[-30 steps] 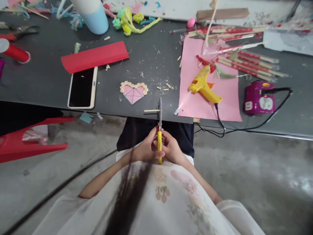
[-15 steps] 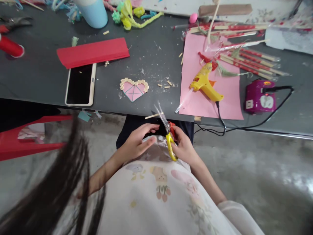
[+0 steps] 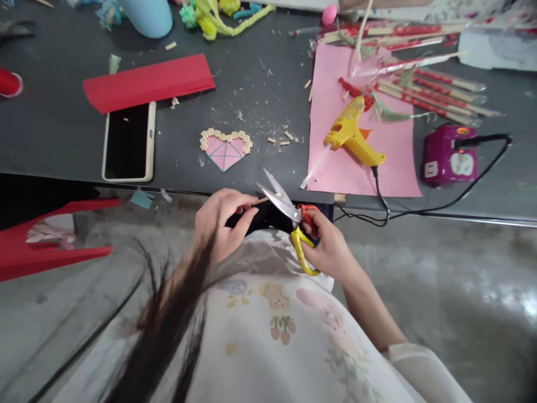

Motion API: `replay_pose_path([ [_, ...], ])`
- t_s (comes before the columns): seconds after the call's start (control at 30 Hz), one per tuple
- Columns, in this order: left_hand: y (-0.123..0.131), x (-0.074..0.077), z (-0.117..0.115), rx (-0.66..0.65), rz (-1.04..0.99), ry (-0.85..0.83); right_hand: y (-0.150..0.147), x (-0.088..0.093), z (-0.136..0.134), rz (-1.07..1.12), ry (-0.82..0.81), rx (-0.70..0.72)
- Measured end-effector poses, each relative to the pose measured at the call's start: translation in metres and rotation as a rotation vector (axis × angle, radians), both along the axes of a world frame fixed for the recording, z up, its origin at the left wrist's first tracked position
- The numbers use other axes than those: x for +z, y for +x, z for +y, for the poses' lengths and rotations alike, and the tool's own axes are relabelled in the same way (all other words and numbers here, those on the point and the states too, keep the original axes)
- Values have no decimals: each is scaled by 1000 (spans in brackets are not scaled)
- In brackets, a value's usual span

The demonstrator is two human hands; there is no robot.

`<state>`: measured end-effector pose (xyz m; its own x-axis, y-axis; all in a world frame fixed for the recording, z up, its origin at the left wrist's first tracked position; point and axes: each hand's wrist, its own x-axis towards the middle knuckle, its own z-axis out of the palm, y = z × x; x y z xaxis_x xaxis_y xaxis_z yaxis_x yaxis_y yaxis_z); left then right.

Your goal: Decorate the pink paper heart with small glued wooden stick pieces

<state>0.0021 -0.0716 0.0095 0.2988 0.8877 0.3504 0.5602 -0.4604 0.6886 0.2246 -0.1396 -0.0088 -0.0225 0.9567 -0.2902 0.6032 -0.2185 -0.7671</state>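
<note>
My right hand (image 3: 329, 246) grips yellow-and-orange handled scissors (image 3: 289, 215) whose steel blades stand apart, pointing up and left. My left hand (image 3: 224, 221) pinches a thin wooden stick (image 3: 263, 199) that lies between the blades. Both hands hover over my lap just below the front edge of the dark table (image 3: 62, 134). A pink heart (image 3: 225, 149) rimmed with small pale beads lies on the table right above my hands. Loose hair hangs over my left forearm.
On the table: a phone (image 3: 128, 143), folded red paper (image 3: 146, 84), a pink sheet (image 3: 377, 162) with a yellow glue gun (image 3: 350, 134), a purple socket box (image 3: 448, 162) with black cable, wrapped sticks (image 3: 423, 98), a blue cup (image 3: 149, 17), wood chips. A red stool (image 3: 50, 246) stands at left.
The scissors swung from upright and closed on the stick to tilted left with blades apart. My left hand let go of the handle and now pinches the stick. The view shifted down.
</note>
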Motion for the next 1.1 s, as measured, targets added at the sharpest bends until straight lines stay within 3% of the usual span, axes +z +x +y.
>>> replay_pose_path([
  [0.43,12,-6,8,-153,-35,119,1,12,1,-25,115,136],
  [1.1,15,0,9,-117,6,84,0,13,5,80,31,129],
])
